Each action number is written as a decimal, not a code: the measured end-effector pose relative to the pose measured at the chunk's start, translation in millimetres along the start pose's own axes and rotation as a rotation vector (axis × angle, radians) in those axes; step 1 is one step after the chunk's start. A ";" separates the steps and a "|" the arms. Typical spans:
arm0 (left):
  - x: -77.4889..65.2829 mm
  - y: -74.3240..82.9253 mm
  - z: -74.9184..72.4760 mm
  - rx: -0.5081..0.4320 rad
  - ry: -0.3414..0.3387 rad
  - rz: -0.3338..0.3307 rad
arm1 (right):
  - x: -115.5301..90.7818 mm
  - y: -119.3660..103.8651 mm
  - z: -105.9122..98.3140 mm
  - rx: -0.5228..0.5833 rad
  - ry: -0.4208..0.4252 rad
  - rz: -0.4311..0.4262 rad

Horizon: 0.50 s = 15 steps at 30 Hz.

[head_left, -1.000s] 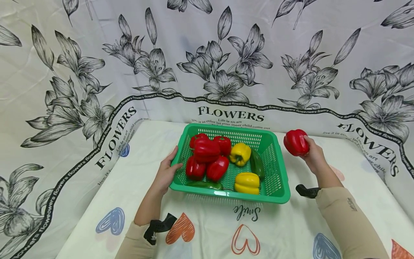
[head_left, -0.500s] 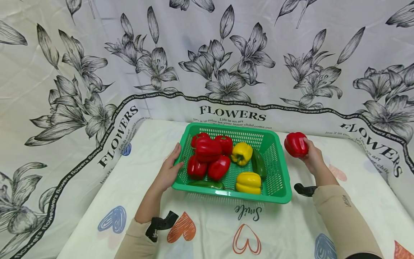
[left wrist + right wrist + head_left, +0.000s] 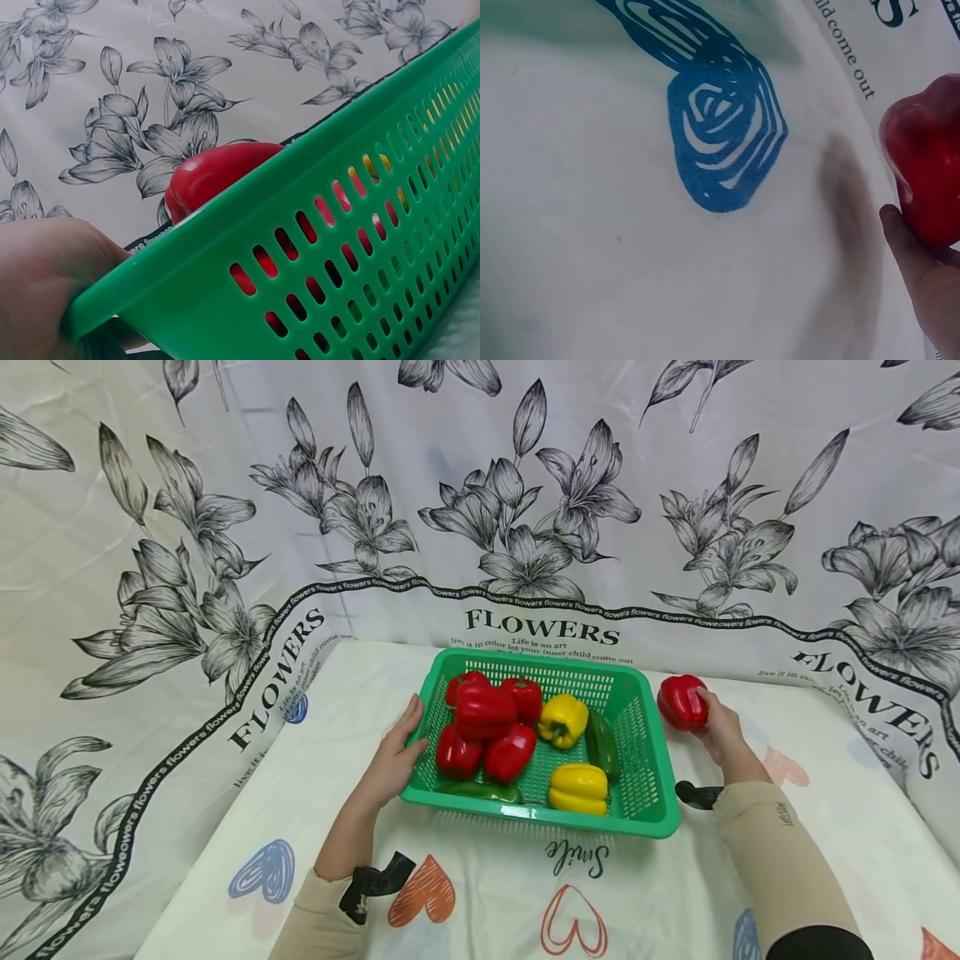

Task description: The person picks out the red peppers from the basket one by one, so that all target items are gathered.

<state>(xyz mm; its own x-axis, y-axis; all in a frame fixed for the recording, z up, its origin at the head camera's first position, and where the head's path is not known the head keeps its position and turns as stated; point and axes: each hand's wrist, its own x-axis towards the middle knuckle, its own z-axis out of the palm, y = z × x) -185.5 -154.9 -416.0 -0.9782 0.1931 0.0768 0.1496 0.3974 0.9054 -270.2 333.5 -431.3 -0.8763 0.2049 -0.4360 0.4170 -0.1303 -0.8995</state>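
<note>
At the right of the head view my right hand (image 3: 723, 727) grips a red bell pepper (image 3: 681, 702), just outside the basket's right rim. In the right wrist view the thumb presses against the red bell pepper (image 3: 926, 161), which hangs over the tablecloth. My left hand (image 3: 393, 752) holds the left rim of the green plastic basket (image 3: 540, 812), thumb over the edge. The left wrist view shows that hand (image 3: 52, 277) at the basket's corner. Inside, several red bell peppers (image 3: 510, 752) are heaped at the left, one on top. Two yellow bell peppers (image 3: 577, 789) lie further right.
A long green vegetable (image 3: 602, 747) lies along the basket's right side, and another (image 3: 480, 792) along its front wall. The basket stands on a white tablecloth (image 3: 480, 885) printed with hearts. A flower-printed curtain (image 3: 450, 485) hangs directly behind.
My right hand has come slightly lower and closer to the basket's right rim with the red bell pepper. The left hand keeps its hold on the basket. The head view has shifted slightly.
</note>
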 end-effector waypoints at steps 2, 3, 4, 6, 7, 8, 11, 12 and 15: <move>-0.3 -0.6 0.4 0.000 -0.002 0.000 | 1.4 2.1 2.3 -0.030 0.001 0.006; -0.7 -0.7 0.5 -0.002 -0.001 -0.004 | 2.0 3.1 3.6 -0.047 0.003 0.009; -1.0 -0.5 0.7 -0.003 0.000 -0.006 | 2.5 3.9 4.7 -0.061 0.004 0.012; -1.3 -0.2 1.0 -0.005 0.002 -0.009 | 2.9 5.4 7.2 -0.076 0.011 0.018; -1.3 -0.1 1.1 -0.004 0.002 -0.009 | 2.9 5.9 8.1 -0.069 0.014 0.019; -1.4 0.4 1.1 -0.006 0.004 -0.010 | 2.9 6.6 8.9 -0.066 0.018 0.020; -0.7 0.4 1.3 -0.007 0.003 -0.009 | 3.8 8.7 9.9 -0.069 0.024 0.014; -0.5 0.5 1.2 -0.006 0.003 -0.009 | 4.4 9.7 10.2 -0.079 0.019 0.009; 0.1 0.6 0.9 -0.009 0.006 -0.014 | 6.9 13.1 10.9 -0.125 0.002 -0.012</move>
<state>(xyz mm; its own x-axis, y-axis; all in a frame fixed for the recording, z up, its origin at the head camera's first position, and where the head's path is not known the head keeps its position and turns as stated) -185.4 -153.8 -415.9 -0.9810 0.1824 0.0668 0.1348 0.3923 0.9099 -273.4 322.6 -445.8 -0.8812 0.2075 -0.4247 0.4330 -0.0059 -0.9014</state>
